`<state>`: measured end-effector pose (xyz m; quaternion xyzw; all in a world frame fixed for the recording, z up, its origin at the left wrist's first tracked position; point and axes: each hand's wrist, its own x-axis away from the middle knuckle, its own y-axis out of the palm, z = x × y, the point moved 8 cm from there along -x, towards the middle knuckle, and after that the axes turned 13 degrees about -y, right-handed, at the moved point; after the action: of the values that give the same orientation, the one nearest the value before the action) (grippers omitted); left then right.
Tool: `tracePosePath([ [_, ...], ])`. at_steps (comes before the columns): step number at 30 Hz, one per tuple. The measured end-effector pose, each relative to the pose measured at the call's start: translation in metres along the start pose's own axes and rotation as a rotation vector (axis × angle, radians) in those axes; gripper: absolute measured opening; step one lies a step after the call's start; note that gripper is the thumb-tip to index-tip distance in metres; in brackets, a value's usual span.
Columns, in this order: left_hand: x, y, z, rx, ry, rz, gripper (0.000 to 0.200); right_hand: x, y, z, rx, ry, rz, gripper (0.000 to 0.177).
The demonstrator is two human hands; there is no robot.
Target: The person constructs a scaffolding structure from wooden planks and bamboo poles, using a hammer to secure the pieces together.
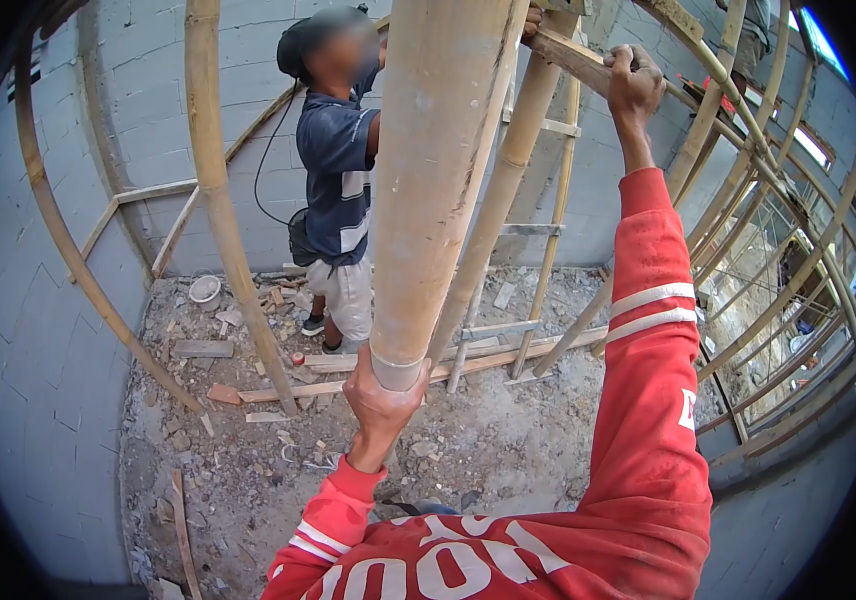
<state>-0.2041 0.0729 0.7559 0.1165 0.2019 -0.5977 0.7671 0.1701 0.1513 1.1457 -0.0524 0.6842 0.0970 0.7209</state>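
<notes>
The left hand (380,395) grips the bottom of the bamboo pole (438,180), which goes straight up from it; the right hand (634,85) holds a plank (570,55) high beside the pole.

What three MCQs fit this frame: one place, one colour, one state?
1. Where on the bamboo pole is the left hand? A) lower end B) top C) off it
2. Colour of the person's sleeve? A) blue B) red C) grey
3. Right hand? A) open, free B) closed on the wooden plank C) flat on the pole
Key: 1A, the hand grips the pole's bottom end; 2B, the sleeve is red with white stripes; 3B, fingers wrap the plank overhead.
</notes>
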Motion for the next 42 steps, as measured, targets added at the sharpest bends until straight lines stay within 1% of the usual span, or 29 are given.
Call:
tracePosePath([
  [20,0.0,0.0,-0.001,-0.009,0.003,-0.008,0.055,0.0,0.0,0.0,0.024,-0.001,-0.01,0.035],
  [23,0.0,0.0,0.001,-0.01,0.019,0.006,0.054,0.0,0.003,0.009,0.04,0.034,-0.039,0.034],
  [38,0.0,0.0,0.0,-0.029,0.028,0.013,0.055,-0.001,0.002,0.003,0.031,-0.004,-0.018,0.035],
  [42,-0.001,0.0,-0.001,-0.014,0.0,0.003,0.055,0.0,0.002,0.003,0.022,-0.002,-0.013,0.035],
])
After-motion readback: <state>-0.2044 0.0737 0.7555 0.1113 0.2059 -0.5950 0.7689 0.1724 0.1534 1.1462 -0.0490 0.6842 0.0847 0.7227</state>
